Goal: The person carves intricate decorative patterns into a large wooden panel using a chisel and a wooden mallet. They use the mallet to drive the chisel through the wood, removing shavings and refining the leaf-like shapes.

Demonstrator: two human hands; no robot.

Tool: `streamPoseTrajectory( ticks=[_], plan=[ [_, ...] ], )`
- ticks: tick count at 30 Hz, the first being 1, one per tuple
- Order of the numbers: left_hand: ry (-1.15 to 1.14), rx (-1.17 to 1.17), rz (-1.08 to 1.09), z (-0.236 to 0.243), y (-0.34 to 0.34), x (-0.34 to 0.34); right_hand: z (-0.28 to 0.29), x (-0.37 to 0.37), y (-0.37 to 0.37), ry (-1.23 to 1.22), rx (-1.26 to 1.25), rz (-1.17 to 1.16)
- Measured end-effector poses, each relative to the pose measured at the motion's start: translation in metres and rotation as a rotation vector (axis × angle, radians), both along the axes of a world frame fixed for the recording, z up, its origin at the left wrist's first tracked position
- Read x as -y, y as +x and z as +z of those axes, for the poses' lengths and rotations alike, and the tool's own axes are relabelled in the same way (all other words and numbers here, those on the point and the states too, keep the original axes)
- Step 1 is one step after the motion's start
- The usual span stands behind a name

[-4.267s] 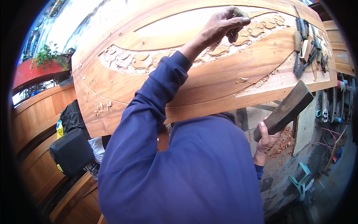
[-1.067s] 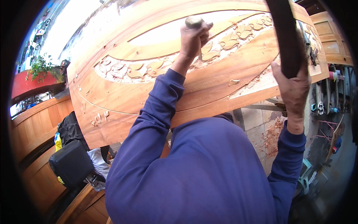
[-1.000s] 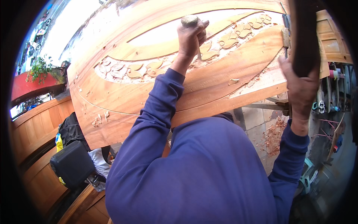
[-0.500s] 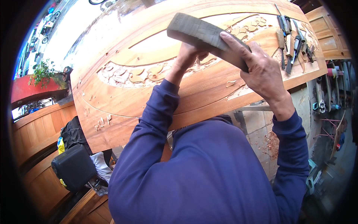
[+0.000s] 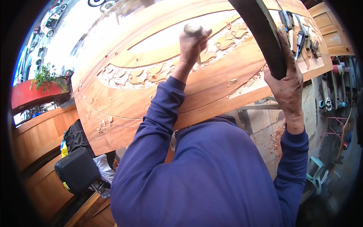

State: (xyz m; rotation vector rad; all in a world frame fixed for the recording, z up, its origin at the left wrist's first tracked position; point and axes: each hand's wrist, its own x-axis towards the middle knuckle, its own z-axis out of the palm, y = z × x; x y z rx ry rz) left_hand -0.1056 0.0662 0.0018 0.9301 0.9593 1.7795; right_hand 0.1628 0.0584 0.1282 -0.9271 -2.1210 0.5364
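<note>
Across a broad wooden panel (image 5: 211, 96), a person (image 5: 211, 170) in a blue top curls the fingers of the left hand (image 5: 191, 46) closed around a round-topped tool (image 5: 193, 29), its shank reaching down to a carved band (image 5: 136, 77) of leaf shapes. To the right, the right hand (image 5: 286, 89) grips the lower end of a raised dark wooden block (image 5: 264, 36), thumb and fingers pressed to opposite sides, well apart from the tool. Bunched hand tools (image 5: 300, 39) lie on the panel's right end, with loose shavings (image 5: 101, 126) near its left corner.
</note>
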Motion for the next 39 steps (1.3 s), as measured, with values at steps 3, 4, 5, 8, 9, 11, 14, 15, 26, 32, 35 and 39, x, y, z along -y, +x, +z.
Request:
streamPoseTrajectory(
  ticks=[3, 4, 5, 8, 9, 11, 14, 15, 26, 32, 35, 39],
  plan=[
    [-0.012, 0.105, 0.092, -0.004, -0.004, -0.001, 0.004, 0.003, 0.005, -0.029, -0.02, -0.016],
    [-0.005, 0.087, 0.109, -0.004, -0.002, -0.001, 0.008, 0.004, 0.006, -0.063, -0.062, -0.024],
    [0.001, 0.069, 0.128, -0.004, 0.002, 0.002, 0.014, 0.004, 0.007, -0.097, -0.104, -0.032],
    [0.052, 0.034, 0.131, -0.011, 0.005, 0.007, 0.037, -0.005, -0.002, -0.064, -0.223, -0.022],
    [0.063, 0.02, 0.143, -0.013, 0.007, 0.011, 0.046, -0.009, -0.007, -0.03, -0.26, -0.013],
    [0.085, -0.05, 0.147, -0.017, 0.012, 0.013, 0.033, -0.015, -0.018, 0.078, -0.339, 0.028],
    [0.087, -0.133, 0.174, -0.019, 0.019, 0.005, -0.02, -0.032, -0.035, 0.235, -0.079, 0.162],
    [0.145, -0.004, 0.163, -0.017, 0.028, 0.004, -0.015, -0.028, -0.03, 0.213, 0.217, 0.146],
    [0.052, 0.229, 0.214, -0.026, -0.027, 0.014, -0.023, 0.0, -0.008, 0.046, 0.262, 0.075],
    [-0.052, 0.081, 0.169, -0.006, 0.008, 0.007, -0.028, 0.001, 0.011, -0.119, 0.112, -0.005],
    [-0.032, 0.067, 0.233, -0.006, 0.008, 0.006, -0.018, -0.005, 0.011, -0.12, 0.081, -0.003],
    [0.023, -0.082, 0.233, -0.009, 0.024, 0.001, -0.005, -0.016, -0.001, -0.08, -0.081, 0.007]
  ],
)
